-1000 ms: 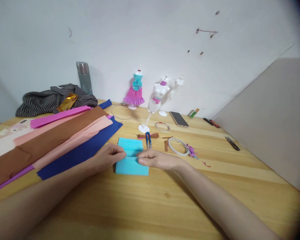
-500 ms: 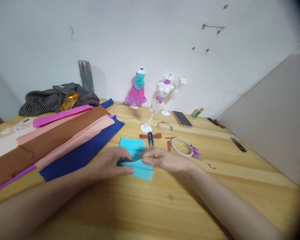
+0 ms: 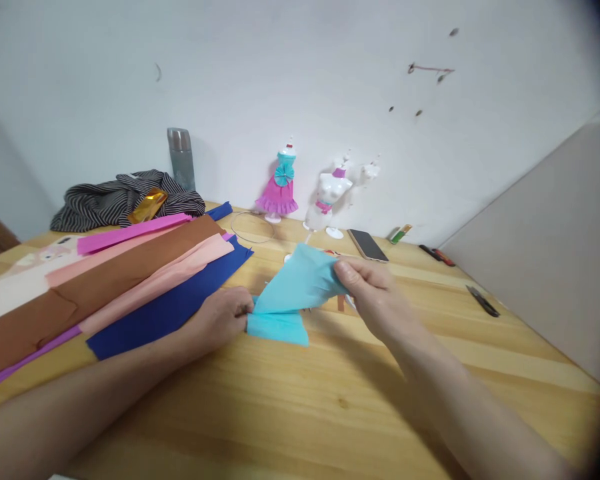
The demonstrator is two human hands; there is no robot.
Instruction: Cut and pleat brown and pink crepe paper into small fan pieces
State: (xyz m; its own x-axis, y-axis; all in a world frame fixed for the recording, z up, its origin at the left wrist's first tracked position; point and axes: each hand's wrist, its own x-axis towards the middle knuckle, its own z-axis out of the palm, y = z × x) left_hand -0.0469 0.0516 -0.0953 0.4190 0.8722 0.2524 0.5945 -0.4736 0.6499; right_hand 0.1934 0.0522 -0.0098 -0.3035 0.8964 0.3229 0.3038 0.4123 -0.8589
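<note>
A sheet of light blue crepe paper (image 3: 300,283) is stretched and lifted between my hands, with a folded lower part lying on the wooden table (image 3: 290,407). My right hand (image 3: 373,287) is closed, pinching the sheet's raised right corner between thumb and fingers. At the sheet's left edge my left hand (image 3: 230,312) is closed on the paper, its fingertips partly hidden. Behind the raised paper, the blue thread snips and most of the white tape roll are hidden.
Crepe paper strips in brown (image 3: 110,267), pink and dark blue (image 3: 165,313) lie to the left. Small mannequins (image 3: 330,190), one in a pink skirt (image 3: 277,193), stand by the wall. A phone (image 3: 369,245) and a cutter (image 3: 483,301) lie right; a flask (image 3: 181,160) stands behind striped cloth (image 3: 90,203).
My right hand has moved right and up, lifting one end of the light blue crepe paper off the table. My left hand has closed on the left edge. The view has shifted slightly.
</note>
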